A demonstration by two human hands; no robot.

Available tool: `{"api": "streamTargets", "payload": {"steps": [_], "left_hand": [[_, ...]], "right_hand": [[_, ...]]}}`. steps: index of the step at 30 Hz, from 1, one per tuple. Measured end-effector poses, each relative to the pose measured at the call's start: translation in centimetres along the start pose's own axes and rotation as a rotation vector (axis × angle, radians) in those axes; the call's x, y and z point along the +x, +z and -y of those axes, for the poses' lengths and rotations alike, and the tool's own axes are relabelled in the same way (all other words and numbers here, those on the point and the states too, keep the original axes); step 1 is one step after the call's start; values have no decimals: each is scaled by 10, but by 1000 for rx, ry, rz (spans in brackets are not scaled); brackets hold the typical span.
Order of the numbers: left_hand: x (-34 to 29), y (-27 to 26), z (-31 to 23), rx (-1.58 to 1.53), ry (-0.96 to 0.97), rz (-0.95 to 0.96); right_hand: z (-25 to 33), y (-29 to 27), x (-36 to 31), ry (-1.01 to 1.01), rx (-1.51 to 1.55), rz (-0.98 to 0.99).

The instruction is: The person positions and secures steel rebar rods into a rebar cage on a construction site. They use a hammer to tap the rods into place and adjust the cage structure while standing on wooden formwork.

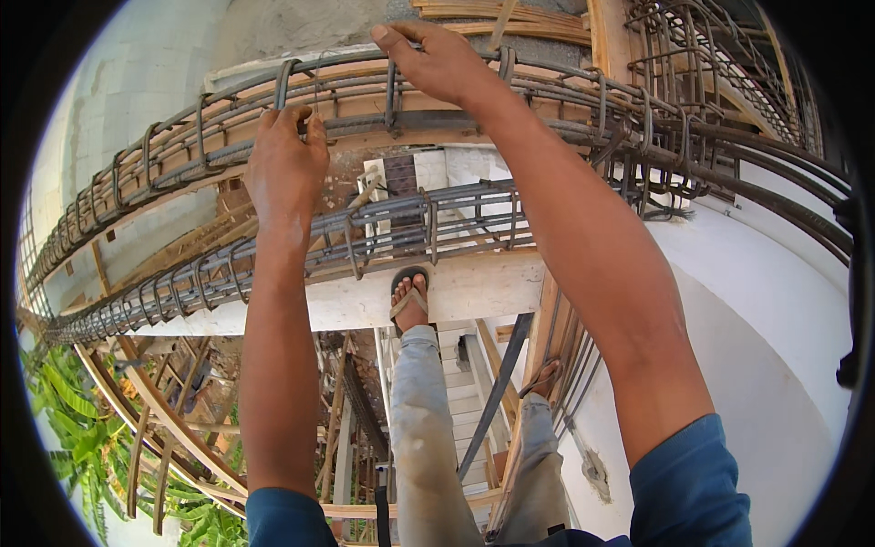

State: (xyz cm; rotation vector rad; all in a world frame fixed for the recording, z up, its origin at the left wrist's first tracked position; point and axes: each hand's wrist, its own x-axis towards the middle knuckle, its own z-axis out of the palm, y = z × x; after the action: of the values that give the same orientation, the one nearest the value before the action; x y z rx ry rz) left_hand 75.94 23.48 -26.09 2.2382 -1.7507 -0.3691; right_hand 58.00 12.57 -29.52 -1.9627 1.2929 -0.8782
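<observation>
A long cage of steel reinforcing bars (pixel 355 120), bound with square stirrups, curves across in front of me. My left hand (pixel 287 169) is at its near side, fingers closed around the lower end of a thin wire (pixel 317 84) that stands up against the bars. My right hand (pixel 437 66) reaches over the cage's far top edge beside a stirrup (pixel 391 96). Its thumb side points left, and its fingers look apart with nothing visible in them. Some of its fingertips are hidden from view.
A second rebar cage (pixel 383 223) runs nearer me above a pale beam (pixel 474 284), where one sandalled foot (pixel 409 296) stands. The other foot (pixel 542 377) rests on timber at right. Below are gaps with wooden props (pixel 187 428). Bars (pixel 775 173) jut right beside a white wall (pixel 756 301).
</observation>
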Motion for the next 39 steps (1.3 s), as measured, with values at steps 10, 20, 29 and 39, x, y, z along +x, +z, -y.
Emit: {"api": "streamTargets", "payload": {"steps": [10, 20, 29, 39], "left_hand": [[-114, 53, -68, -358, 53, 217], [-215, 196, -158, 239, 280, 420], [-187, 225, -143, 287, 136, 588], [-210, 228, -128, 301, 193, 452]], "right_hand": [[-13, -148, -240, 527, -193, 165], [-111, -62, -339, 290, -754, 320], [-137, -59, -315, 291, -603, 428], [-136, -41, -338, 306, -553, 282]]}}
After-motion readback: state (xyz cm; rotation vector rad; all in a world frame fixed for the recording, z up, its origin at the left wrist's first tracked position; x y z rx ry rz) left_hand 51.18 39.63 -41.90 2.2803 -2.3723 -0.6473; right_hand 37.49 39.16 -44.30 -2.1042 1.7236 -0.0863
